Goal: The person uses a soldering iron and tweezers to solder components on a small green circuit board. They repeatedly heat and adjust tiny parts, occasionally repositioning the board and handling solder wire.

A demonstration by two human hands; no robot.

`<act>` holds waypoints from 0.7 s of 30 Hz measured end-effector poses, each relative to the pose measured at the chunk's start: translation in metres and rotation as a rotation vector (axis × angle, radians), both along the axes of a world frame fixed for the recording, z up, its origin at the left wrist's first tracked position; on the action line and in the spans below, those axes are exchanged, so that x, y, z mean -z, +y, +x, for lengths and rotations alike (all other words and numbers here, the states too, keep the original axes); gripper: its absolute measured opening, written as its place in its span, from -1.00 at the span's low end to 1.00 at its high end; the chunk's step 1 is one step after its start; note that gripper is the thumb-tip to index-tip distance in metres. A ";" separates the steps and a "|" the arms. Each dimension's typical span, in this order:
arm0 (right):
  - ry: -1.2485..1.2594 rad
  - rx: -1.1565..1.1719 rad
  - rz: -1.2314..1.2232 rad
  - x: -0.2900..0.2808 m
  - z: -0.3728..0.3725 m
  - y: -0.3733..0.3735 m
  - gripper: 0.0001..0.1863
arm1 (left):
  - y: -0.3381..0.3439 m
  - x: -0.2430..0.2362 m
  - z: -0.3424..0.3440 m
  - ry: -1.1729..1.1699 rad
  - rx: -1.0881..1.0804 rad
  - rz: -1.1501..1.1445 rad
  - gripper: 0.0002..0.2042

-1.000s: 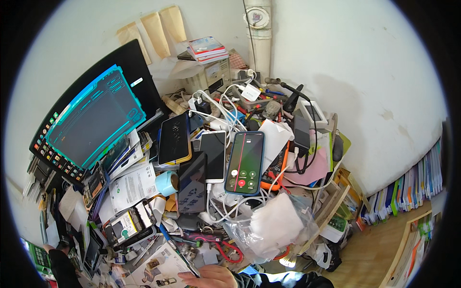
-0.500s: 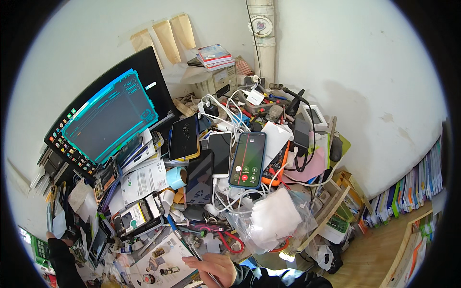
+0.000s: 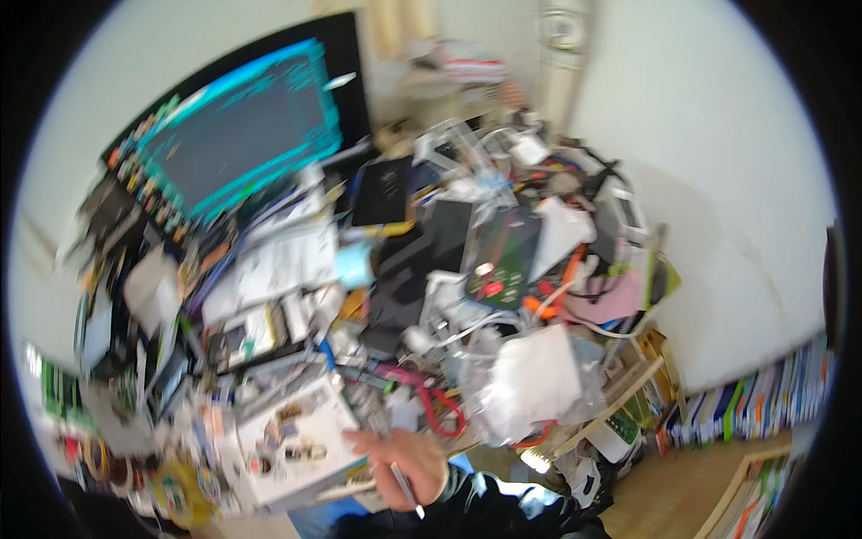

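My right hand (image 3: 401,469) is closed around a slim silver metal tool (image 3: 406,490), its exact kind blurred. Just left of my fingers lies a white printed sheet (image 3: 337,422) with small pictures and little parts on it. My left hand does not show; the lower left corner holds only a dark area. Further in, a phone with a lit call screen (image 3: 505,256) rests among white cables. Right of my hand, a clear plastic bag (image 3: 539,377) holds something white.
A monitor (image 3: 242,135) stands at the back left. An opened device (image 3: 256,337) and papers (image 3: 283,265) crowd the left side. A wooden drawer edge (image 3: 620,386) borders the heap on the right, with a row of books (image 3: 745,395) beyond.
The whole view has swung and blurred, shifting most of the desk rightward. My left hand, at the left edge before, is out of sight. My right hand still grips the tool.
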State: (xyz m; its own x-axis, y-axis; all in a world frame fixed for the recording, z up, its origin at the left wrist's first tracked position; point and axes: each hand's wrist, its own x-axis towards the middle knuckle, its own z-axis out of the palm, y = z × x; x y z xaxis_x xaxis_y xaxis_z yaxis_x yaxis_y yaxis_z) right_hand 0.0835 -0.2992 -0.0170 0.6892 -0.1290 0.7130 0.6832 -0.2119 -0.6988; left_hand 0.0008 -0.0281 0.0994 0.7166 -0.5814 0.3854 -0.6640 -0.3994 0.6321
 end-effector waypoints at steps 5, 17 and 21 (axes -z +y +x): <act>0.209 -0.121 -0.009 0.005 -0.005 0.003 -0.65 | -0.020 0.057 -0.027 -0.022 -0.183 0.081 -0.76; 0.176 -0.133 -0.104 -0.008 -0.015 0.004 -0.58 | 0.004 0.056 0.004 -0.412 -0.510 0.208 -0.60; 0.293 -0.111 -0.164 -0.016 -0.012 0.009 -0.72 | -0.002 0.071 0.032 -0.394 -0.545 0.239 -0.51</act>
State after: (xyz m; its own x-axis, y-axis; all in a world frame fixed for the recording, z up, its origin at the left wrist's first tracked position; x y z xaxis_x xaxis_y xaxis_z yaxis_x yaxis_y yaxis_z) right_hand 0.0713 -0.2901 -0.0006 0.8709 0.0580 0.4881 0.4841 -0.2735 -0.8312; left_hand 0.0323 -0.0304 0.0285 0.7629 -0.2806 0.5824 -0.4912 -0.8373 0.2400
